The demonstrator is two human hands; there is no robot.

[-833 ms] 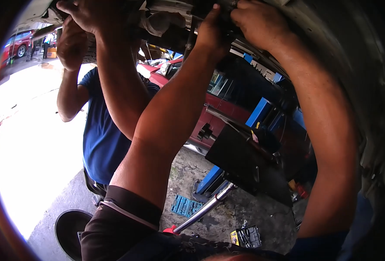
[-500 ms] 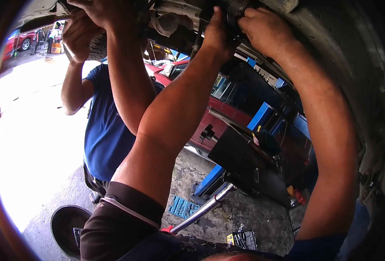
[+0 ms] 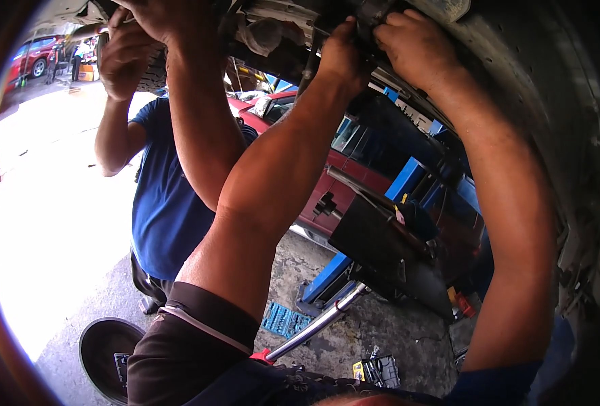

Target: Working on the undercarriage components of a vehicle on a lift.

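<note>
Overhead, my left hand [image 3: 343,59] is closed at a dark part [image 3: 370,15] of a vehicle's underside, its thumb raised against it; most of its fingers are hidden. My right hand [image 3: 412,51] is just to the right, its fingers curled onto that same dark part, whose shape I cannot make out clearly. A pale rounded component [image 3: 263,37] hangs left of my hands. At left, a co-worker in a blue T-shirt [image 3: 158,216] has both arms raised to the underside, one hand [image 3: 125,64] beside a tyre [image 3: 152,79].
A maroon car [image 3: 312,215] stands behind a blue lift post [image 3: 400,179]. A chrome pole [image 3: 313,328], turquoise tool case [image 3: 286,317], open tool box [image 3: 378,371] and black drain pan [image 3: 100,348] are on the floor. A distant red car [image 3: 32,61] and people stand outside.
My hands sit slightly lower and further right in the picture, and my left thumb is more bent. The co-worker's raised hands have shifted rightward, and the surrounding view has moved slightly.
</note>
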